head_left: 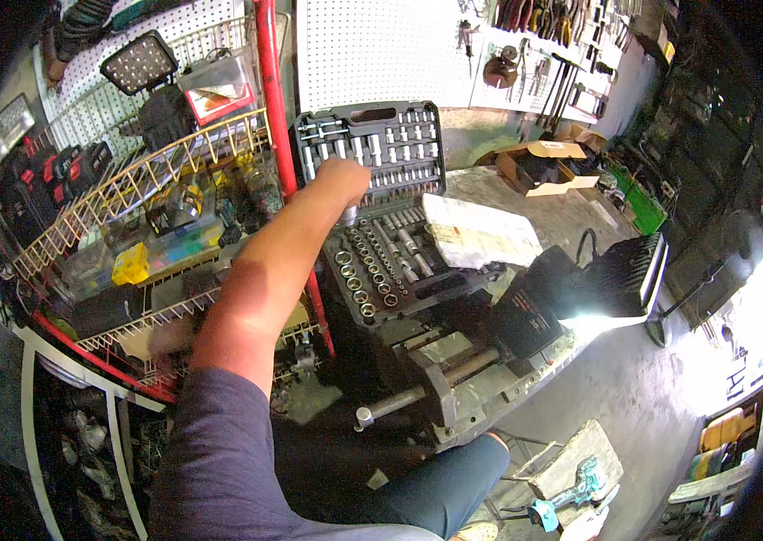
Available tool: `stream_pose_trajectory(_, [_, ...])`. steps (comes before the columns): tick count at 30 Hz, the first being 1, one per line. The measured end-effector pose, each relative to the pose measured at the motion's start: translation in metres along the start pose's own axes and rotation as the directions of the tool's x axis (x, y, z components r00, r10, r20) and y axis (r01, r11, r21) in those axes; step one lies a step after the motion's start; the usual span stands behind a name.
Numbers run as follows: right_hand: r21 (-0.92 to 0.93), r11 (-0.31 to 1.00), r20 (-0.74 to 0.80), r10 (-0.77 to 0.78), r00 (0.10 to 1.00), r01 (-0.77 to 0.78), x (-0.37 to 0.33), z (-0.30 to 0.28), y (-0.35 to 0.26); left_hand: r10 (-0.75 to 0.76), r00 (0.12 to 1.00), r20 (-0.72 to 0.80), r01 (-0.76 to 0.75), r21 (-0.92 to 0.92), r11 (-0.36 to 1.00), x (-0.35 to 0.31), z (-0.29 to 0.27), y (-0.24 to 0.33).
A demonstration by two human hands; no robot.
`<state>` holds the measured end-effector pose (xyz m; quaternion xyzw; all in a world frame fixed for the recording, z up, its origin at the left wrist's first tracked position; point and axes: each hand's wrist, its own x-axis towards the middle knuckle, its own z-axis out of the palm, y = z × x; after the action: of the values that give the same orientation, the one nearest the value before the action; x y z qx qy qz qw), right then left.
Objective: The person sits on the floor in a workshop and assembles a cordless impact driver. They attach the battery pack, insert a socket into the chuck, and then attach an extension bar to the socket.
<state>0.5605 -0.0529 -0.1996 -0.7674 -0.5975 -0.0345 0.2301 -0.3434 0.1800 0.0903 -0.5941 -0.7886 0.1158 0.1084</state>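
My left hand (343, 183) reaches forward over an unfolded black socket set case, its back toward me and its fingers curled closed. Just under the fingers shows a shiny metal socket (350, 215), which the hand seems to grip; the fingertips are hidden. Behind the hand stands the case lid (397, 116), holding rows of sockets and bits. In the case's lower half (440, 287) lie rings of larger sockets (356, 285), smaller sockets and long bright ratchet-like tools (404, 248). My right hand is out of view.
A stained white box-like piece (481, 232) leans beside the case. Nearer is a bench vise (440, 383), with a lit work lamp (620, 279) to its right. A wire shelf (151, 194) and red post (278, 108) flank my arm. A teal power tool (575, 487) lies on a low stool.
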Motion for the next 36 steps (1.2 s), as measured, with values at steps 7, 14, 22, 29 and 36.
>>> stream_pose_trajectory(7, [0.116, 0.979, -0.162, -0.15, 0.975, 0.169, 0.003, -0.015, -0.02, -0.069, 0.993, 0.094, 0.076, -0.066, 0.995, -0.003, 0.063, 0.011])
stream_pose_trajectory(14, [-0.1, 0.988, -0.222, -0.141, 0.965, 0.122, -0.003, -0.004, -0.016, -0.12, 0.989, 0.086, 0.126, -0.076, 0.989, -0.008, 0.073, 0.011])
stream_pose_trajectory(22, [0.137, 0.978, -0.166, 0.18, 0.969, -0.158, -0.006, 0.026, 0.026, -0.174, 0.968, 0.183, 0.196, -0.107, 0.975, -0.018, 0.06, 0.027])
stream_pose_trajectory(29, [0.152, 0.968, -0.14, 0.222, 0.965, -0.201, -0.006, 0.02, 0.02, -0.203, 0.973, 0.112, 0.209, -0.046, 0.977, -0.015, 0.088, 0.027])
stream_pose_trajectory(36, [0.188, 0.965, -0.157, 0.213, 0.964, -0.183, -0.006, 0.024, 0.024, -0.221, 0.973, -0.067, 0.201, -0.226, 0.953, -0.036, 0.071, 0.036])
